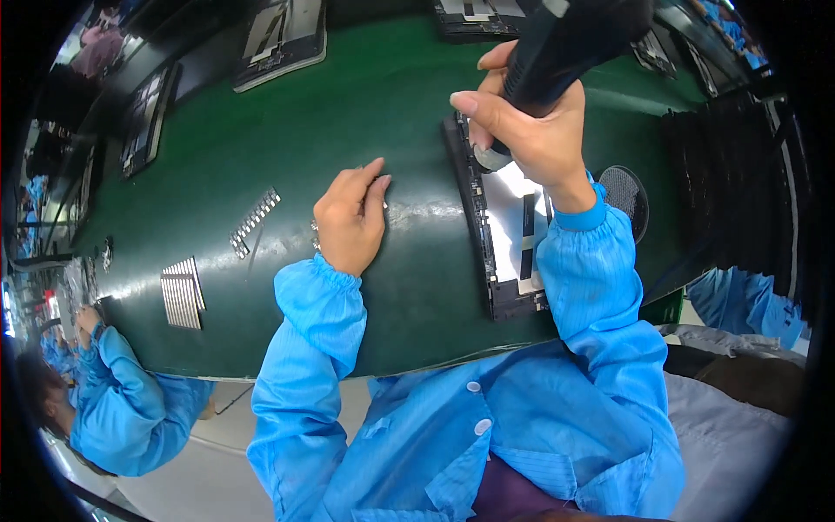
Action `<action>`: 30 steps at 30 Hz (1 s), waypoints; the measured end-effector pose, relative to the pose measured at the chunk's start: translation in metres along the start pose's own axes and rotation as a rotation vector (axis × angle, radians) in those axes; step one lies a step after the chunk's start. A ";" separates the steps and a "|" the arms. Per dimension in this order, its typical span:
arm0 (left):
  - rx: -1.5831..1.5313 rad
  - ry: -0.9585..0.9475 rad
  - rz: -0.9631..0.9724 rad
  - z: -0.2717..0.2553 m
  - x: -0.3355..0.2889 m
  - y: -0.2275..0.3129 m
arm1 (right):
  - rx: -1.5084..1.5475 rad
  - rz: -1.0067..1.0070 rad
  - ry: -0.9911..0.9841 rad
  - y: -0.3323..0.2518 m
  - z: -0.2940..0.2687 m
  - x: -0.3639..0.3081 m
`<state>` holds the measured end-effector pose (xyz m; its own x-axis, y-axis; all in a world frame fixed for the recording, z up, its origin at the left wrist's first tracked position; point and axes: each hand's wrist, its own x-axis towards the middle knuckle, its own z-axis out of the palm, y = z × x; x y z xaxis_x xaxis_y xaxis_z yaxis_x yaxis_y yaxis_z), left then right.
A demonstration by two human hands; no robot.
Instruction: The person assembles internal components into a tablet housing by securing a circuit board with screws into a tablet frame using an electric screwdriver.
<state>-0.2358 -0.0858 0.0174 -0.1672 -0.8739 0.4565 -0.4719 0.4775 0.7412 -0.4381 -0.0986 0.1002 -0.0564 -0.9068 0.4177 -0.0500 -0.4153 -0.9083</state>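
Both hands work over a smooth, dark green mat that shines a little where light hits it. My right hand is closed tight around a thick black driver, round-bodied and matte, its rounded grey tip pressed down at the top corner of a panel. That panel is a flat rectangle with a black frame, a glossy silvery face and two dark strips running along it; it lies on the mat just under my right wrist. My left hand rests knuckles up on the mat, fingers loosely curled with the fingertips touching the surface, holding nothing I can make out. Just left of it lies a short strip of small metal pieces, and farther left a ribbed stack of thin grey strips. My sleeves are bright blue cloth with gathered cuffs.
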 end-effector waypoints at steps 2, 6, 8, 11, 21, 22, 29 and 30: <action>-0.019 0.001 -0.001 0.002 0.002 0.003 | -0.009 -0.014 -0.011 0.000 -0.002 0.001; -0.042 0.011 0.024 0.004 0.004 0.006 | 0.030 -0.033 -0.001 0.003 -0.004 0.002; -0.048 0.011 0.011 0.004 0.004 0.007 | 0.065 -0.044 0.005 0.003 -0.003 0.003; -0.057 0.010 0.006 0.002 0.004 0.008 | 0.002 -0.029 -0.033 0.001 -0.002 0.002; -0.156 -0.012 -0.089 -0.012 -0.001 0.024 | -0.039 -0.042 -0.091 0.002 0.002 -0.008; -0.151 -0.014 -0.086 -0.015 -0.005 0.028 | -0.041 -0.037 -0.094 0.001 0.004 -0.009; -0.093 -0.471 0.371 0.007 -0.058 0.084 | -0.064 -0.060 0.104 -0.004 0.007 -0.008; -0.014 -0.533 0.446 0.011 -0.062 0.094 | -0.014 -0.101 0.141 -0.009 0.002 -0.006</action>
<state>-0.2797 0.0120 0.0535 -0.7464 -0.5182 0.4175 -0.2488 0.7992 0.5471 -0.4356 -0.0895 0.1060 -0.1892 -0.8408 0.5072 -0.0768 -0.5022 -0.8613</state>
